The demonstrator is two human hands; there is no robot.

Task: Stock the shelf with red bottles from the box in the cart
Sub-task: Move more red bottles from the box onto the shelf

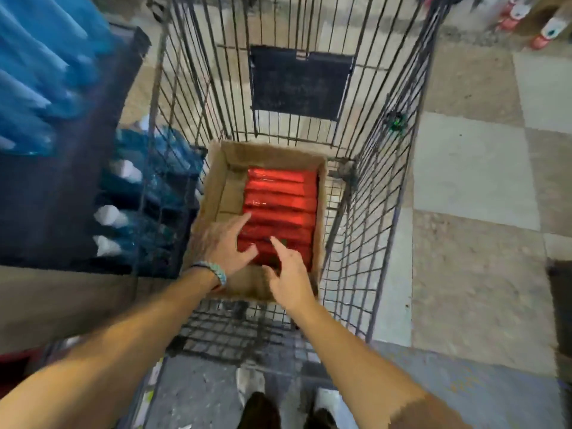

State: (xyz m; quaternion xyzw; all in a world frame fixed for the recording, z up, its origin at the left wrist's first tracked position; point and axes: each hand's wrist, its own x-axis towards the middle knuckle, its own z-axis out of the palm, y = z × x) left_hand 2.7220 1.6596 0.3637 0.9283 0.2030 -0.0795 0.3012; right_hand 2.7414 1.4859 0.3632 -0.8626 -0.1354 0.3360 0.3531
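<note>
Spreading released fingers (243, 219), left hand (220, 246) and right hand (291, 275) overhang the box's (213, 181) red bottles (280, 203).

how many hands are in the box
2. The left hand is spread over the left ends of the red bottles; the right hand is over the near edge of the box, forefinger pointing at the nearest bottles. Neither has a grip on one.

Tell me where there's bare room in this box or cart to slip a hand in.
Free: the bare strip of floor inside the cardboard box, between its left wall and the red bottles; also the mesh floor of the cart right of the box. Crowded: the row's near end, where the left hand and right hand are.
</note>
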